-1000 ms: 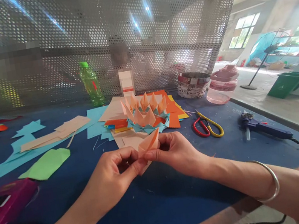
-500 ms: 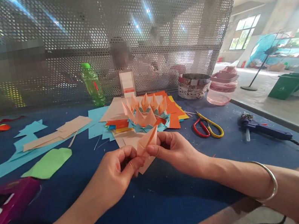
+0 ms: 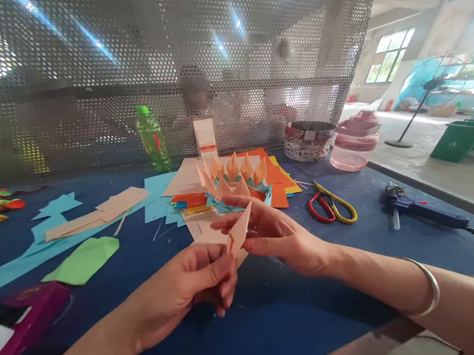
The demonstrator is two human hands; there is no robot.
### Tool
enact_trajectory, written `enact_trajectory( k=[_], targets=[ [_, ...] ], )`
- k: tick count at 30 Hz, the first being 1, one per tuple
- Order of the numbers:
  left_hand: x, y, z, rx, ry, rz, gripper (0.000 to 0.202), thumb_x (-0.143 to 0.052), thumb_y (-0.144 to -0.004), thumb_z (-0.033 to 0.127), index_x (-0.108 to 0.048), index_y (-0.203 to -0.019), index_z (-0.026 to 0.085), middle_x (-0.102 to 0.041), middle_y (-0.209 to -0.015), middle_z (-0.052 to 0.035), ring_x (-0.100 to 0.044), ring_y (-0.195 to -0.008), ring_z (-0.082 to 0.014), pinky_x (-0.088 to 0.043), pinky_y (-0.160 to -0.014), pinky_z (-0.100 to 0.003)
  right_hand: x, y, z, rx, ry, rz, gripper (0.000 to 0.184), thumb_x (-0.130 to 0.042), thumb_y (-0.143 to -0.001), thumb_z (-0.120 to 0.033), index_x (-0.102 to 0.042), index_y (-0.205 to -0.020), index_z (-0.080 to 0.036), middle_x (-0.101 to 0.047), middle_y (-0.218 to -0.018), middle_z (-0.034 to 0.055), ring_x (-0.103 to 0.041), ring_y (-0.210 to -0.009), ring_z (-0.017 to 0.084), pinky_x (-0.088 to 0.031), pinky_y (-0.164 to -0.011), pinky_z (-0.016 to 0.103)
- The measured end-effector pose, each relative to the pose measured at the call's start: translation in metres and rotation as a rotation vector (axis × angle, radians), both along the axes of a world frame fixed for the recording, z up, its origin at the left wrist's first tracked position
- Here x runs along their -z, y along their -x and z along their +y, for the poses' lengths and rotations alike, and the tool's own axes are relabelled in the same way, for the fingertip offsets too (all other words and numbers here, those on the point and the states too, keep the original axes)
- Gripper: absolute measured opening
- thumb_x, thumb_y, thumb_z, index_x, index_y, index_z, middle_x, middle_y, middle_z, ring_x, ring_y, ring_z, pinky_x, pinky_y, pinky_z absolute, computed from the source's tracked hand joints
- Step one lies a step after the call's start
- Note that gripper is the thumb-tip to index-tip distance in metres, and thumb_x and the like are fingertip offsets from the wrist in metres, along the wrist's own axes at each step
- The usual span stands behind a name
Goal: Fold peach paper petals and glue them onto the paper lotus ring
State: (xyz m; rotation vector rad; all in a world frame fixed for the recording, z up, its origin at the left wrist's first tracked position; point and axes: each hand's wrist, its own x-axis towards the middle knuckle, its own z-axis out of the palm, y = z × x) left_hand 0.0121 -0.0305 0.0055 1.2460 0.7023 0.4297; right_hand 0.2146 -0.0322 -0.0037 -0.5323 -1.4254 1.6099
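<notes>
Pinched in my left hand point(image 3: 205, 273) is the lower end of a folded peach paper piece point(image 3: 240, 230), its pointed tip up and to the right. My right hand point(image 3: 280, 231) is around the upper part, fingers apart, the thumb close to the paper's edge; whether it touches is hard to tell. Just behind my hands stands a crown-like paper flower point(image 3: 236, 186) with peach points over a light blue base. It rests on a stack of coloured sheets, among them an orange sheet point(image 3: 279, 188) and a peach sheet point(image 3: 178, 178).
Scissors point(image 3: 331, 203) and a glue gun point(image 3: 424, 210) lie at right. Behind them are a round basket point(image 3: 309, 141) and a pink jug point(image 3: 354, 146). A green bottle point(image 3: 152, 140) stands before the perforated screen. Blue strips point(image 3: 19, 265), green paper point(image 3: 82, 261) and a purple object point(image 3: 38, 323) are at left.
My right hand has loosened its pinch and spread its fingers. The folded paper has turned so that its narrow edge shows, and my left hand keeps hold of its lower end.
</notes>
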Motion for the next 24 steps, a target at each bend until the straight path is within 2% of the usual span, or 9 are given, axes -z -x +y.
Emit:
enact_trajectory(
  k=[4, 7, 11, 13, 18, 21, 24],
  targets=[
    [0.0, 0.001, -0.002, 0.045, 0.057, -0.023, 0.028, -0.059, -0.089, 0.043, -0.06, -0.079, 0.016, -0.052, -0.067, 0.0014, -0.05, -0.062, -0.0119, -0.043, -0.059, -0.025, 0.0, 0.003, -0.001, -0.036, 0.007, -0.011, 0.041, -0.072, -0.079, -0.03, -0.057, -0.116, -0.02, -0.064, -0.091, 0.0002, -0.062, -0.078, 0.011, -0.05, -0.078, 0.028],
    [0.002, -0.001, -0.001, -0.016, -0.027, 0.059, 0.03, -0.061, -0.087, 0.047, -0.062, -0.085, 0.017, -0.057, -0.074, -0.0001, -0.052, -0.063, -0.0116, -0.044, -0.059, -0.024, 0.004, 0.006, 0.001, 0.063, 0.017, -0.034, 0.038, -0.076, -0.076, -0.034, -0.058, -0.105, -0.018, -0.062, -0.079, -0.0025, -0.059, -0.065, 0.009, -0.049, -0.067, 0.025],
    [0.006, -0.002, 0.004, -0.217, -0.232, 0.193, 0.037, -0.063, -0.083, 0.053, -0.064, -0.078, 0.017, -0.059, -0.072, 0.0004, -0.053, -0.062, -0.0114, -0.042, -0.056, -0.024, 0.009, 0.008, 0.004, 0.285, -0.004, -0.165, 0.05, -0.08, -0.069, -0.036, -0.054, -0.108, -0.019, -0.066, -0.081, -0.0015, -0.06, -0.068, 0.011, -0.047, -0.066, 0.026],
    [0.007, -0.003, 0.006, -0.291, -0.294, 0.212, 0.036, -0.066, -0.079, 0.053, -0.066, -0.077, 0.017, -0.061, -0.07, 0.0005, -0.053, -0.06, -0.0115, -0.041, -0.056, -0.024, 0.01, 0.008, 0.003, 0.341, -0.051, -0.264, 0.049, -0.079, -0.07, -0.035, -0.053, -0.108, -0.019, -0.065, -0.078, -0.002, -0.059, -0.066, 0.011, -0.045, -0.064, 0.025],
    [0.003, -0.004, 0.007, -0.359, -0.363, 0.186, 0.031, -0.07, -0.076, 0.049, -0.07, -0.076, 0.018, -0.063, -0.069, -0.0001, -0.054, -0.06, -0.0125, -0.043, -0.057, -0.024, 0.008, 0.009, -0.001, 0.353, -0.106, -0.298, 0.038, -0.07, -0.078, -0.033, -0.054, -0.109, -0.018, -0.062, -0.079, -0.0011, -0.058, -0.07, 0.011, -0.045, -0.066, 0.026],
    [0.0, -0.004, 0.006, -0.431, -0.417, 0.191, 0.026, -0.07, -0.077, 0.044, -0.069, -0.074, 0.018, -0.061, -0.067, 0.0007, -0.052, -0.06, -0.0123, -0.044, -0.058, -0.024, 0.007, 0.009, 0.0, 0.369, -0.094, -0.306, 0.038, -0.068, -0.078, -0.033, -0.054, -0.11, -0.018, -0.061, -0.083, 0.0001, -0.059, -0.074, 0.012, -0.045, -0.068, 0.026],
    [-0.001, -0.005, 0.005, -0.448, -0.443, 0.18, 0.023, -0.069, -0.079, 0.041, -0.07, -0.075, 0.018, -0.06, -0.067, 0.0013, -0.051, -0.062, -0.012, -0.044, -0.059, -0.023, 0.011, 0.009, 0.001, 0.311, -0.092, -0.394, 0.032, -0.067, -0.079, -0.039, -0.058, -0.1, -0.016, -0.061, -0.081, 0.0001, -0.056, -0.071, 0.012, -0.043, -0.065, 0.025]
  ],
)
